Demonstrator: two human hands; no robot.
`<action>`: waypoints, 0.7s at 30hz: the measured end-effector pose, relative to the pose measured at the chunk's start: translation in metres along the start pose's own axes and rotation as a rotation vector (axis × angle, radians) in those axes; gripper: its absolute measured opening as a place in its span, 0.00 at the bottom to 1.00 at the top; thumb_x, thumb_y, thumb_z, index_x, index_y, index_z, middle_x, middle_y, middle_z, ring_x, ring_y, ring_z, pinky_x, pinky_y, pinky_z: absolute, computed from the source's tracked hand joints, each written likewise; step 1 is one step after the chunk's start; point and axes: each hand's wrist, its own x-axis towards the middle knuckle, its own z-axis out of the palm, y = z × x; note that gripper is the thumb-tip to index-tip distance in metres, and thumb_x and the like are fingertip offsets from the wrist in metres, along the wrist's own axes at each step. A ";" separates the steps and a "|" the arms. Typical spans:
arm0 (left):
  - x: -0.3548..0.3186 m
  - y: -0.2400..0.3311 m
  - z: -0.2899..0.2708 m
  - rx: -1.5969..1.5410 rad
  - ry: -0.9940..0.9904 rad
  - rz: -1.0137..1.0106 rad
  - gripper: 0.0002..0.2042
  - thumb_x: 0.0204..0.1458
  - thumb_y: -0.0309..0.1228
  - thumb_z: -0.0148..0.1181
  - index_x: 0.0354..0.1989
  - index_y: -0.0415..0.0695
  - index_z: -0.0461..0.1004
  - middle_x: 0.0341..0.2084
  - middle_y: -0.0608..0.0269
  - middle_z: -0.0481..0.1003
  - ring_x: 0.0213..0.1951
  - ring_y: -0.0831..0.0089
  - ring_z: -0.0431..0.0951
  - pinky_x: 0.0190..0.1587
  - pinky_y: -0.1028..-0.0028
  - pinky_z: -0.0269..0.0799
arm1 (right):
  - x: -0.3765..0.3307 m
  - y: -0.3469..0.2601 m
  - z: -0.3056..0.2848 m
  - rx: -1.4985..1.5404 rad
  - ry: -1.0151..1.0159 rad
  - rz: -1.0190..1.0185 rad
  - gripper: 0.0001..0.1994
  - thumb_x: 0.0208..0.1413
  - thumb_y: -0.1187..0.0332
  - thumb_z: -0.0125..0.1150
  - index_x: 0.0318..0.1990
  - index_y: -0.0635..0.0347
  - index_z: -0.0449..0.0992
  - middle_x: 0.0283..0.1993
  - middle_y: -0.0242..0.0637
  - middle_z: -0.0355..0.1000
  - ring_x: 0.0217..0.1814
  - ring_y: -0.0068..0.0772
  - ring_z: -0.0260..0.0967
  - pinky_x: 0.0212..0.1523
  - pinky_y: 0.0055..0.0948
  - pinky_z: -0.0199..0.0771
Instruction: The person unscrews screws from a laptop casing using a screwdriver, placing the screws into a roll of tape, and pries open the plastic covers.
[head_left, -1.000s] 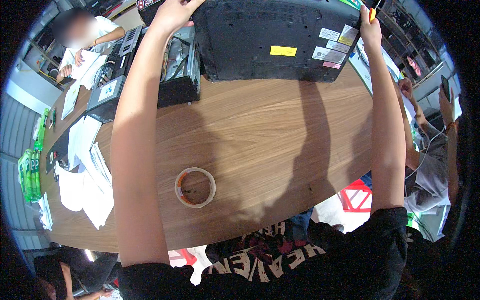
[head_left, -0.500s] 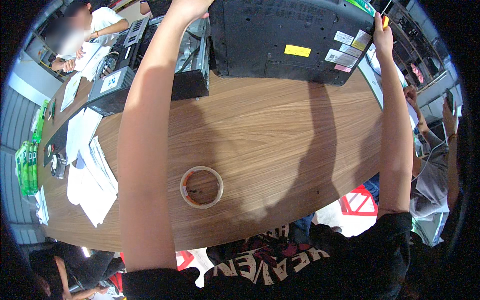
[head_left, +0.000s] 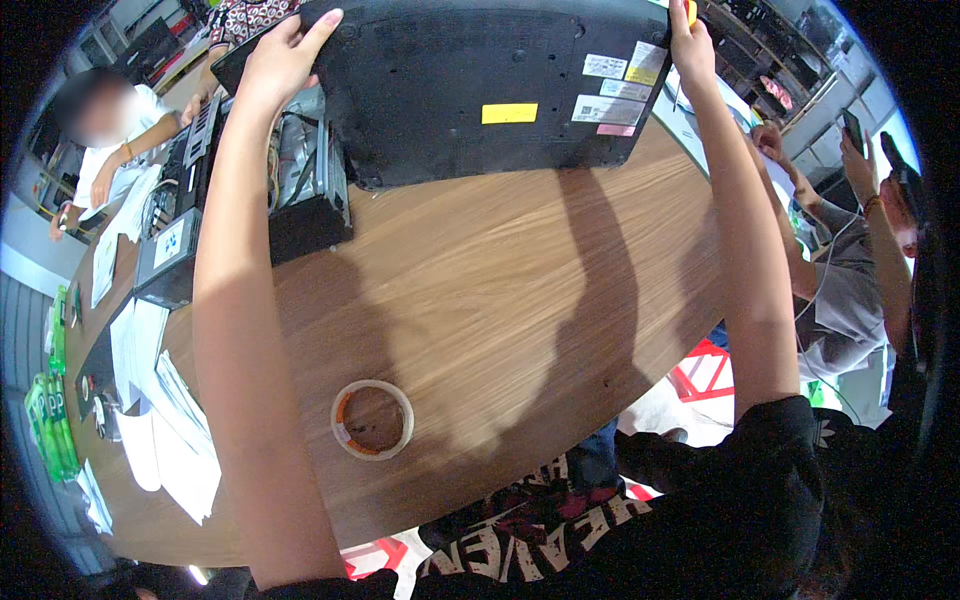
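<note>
Both my hands grip a black laptop (head_left: 480,90), underside up: left hand (head_left: 283,60) clasping its left edge, right hand (head_left: 690,45) its right, steadying it above the wooden table (head_left: 520,300). Below my left forearm lies a tape roll (head_left: 372,419).

A long wooden table (head_left: 480,300) (oval-edged) over a pale floor (head_left: 655,410).

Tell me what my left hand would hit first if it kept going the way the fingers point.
Probably nothing new: the left hand already rests on the upturned black laptop, fingers pointing up and across its underside. Sliding on, it would stay on that surface; depth beyond the far edge is unclear.
</note>
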 end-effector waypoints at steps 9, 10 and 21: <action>0.007 0.012 -0.003 -0.058 0.017 -0.104 0.39 0.48 0.56 0.58 0.60 0.38 0.60 0.47 0.60 0.69 0.44 0.75 0.69 0.40 0.74 0.72 | -0.013 -0.014 -0.037 0.115 -0.205 0.192 0.30 0.58 0.44 0.49 0.47 0.69 0.72 0.41 0.42 0.73 0.44 0.29 0.66 0.48 0.26 0.64; 0.007 0.010 0.004 -0.083 0.075 -0.112 0.40 0.48 0.56 0.59 0.61 0.37 0.59 0.48 0.59 0.68 0.45 0.74 0.69 0.41 0.73 0.71 | -0.013 -0.015 -0.043 0.119 -0.227 0.214 0.31 0.57 0.43 0.48 0.46 0.70 0.72 0.42 0.43 0.73 0.45 0.31 0.66 0.48 0.28 0.64; 0.022 0.002 0.012 -0.062 0.115 -0.117 0.31 0.50 0.56 0.57 0.53 0.44 0.69 0.35 0.70 0.71 0.36 0.81 0.67 0.36 0.75 0.70 | -0.005 -0.008 -0.058 0.696 -0.652 0.634 0.34 0.54 0.30 0.26 0.41 0.46 0.71 0.31 0.28 0.67 0.35 0.27 0.62 0.39 0.32 0.63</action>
